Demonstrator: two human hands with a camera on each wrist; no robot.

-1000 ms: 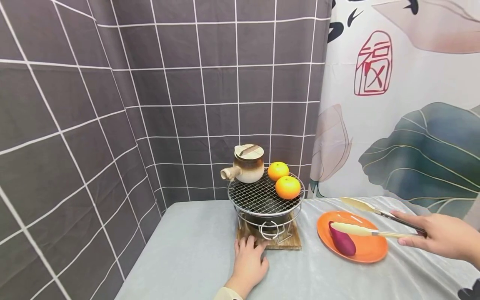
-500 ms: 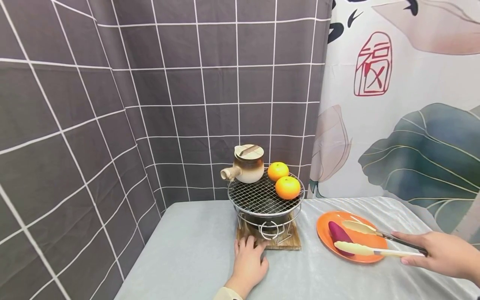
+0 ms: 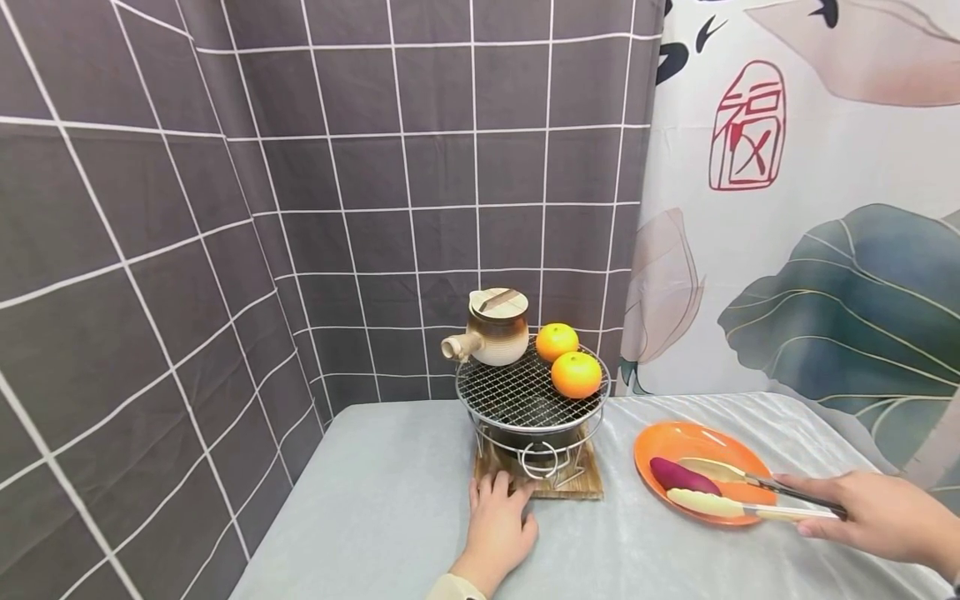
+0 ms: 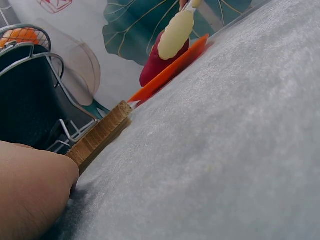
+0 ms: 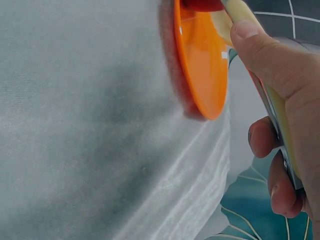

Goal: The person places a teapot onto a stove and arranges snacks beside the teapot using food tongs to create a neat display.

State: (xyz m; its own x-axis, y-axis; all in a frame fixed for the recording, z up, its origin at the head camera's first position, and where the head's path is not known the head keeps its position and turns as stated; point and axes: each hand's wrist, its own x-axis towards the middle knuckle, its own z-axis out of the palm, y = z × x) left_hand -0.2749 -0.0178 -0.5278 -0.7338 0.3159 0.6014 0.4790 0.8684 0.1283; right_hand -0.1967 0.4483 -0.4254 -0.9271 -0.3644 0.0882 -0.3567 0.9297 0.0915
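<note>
My right hand [image 3: 881, 512] grips a pair of tongs [image 3: 708, 503] with pale scalloped tips. The tips are spread on either side of a purple sweet potato [image 3: 681, 477], which lies on an orange plate [image 3: 678, 431]. In the right wrist view, thumb and fingers wrap the tongs' handles [image 5: 281, 117]. My left hand [image 3: 497, 529] rests its fingers on the front left edge of a wooden board [image 3: 588, 483], thumb off to the side. Seen from the left wrist, one tong tip [image 4: 177, 36] overlaps the sweet potato [image 4: 154, 62].
On the board stands a round wire-topped grill [image 3: 502, 396]. It carries a small lidded clay pot [image 3: 506, 342] with a side handle and two oranges [image 3: 576, 376]. Grey cloth [image 3: 360, 500] covers the table, with a dark checked curtain [image 3: 435, 175] behind and at left.
My right hand has lowered the tongs to the plate, tips now around the sweet potato. The sweet potato has turned to lie more crosswise. The left hand stays in place.
</note>
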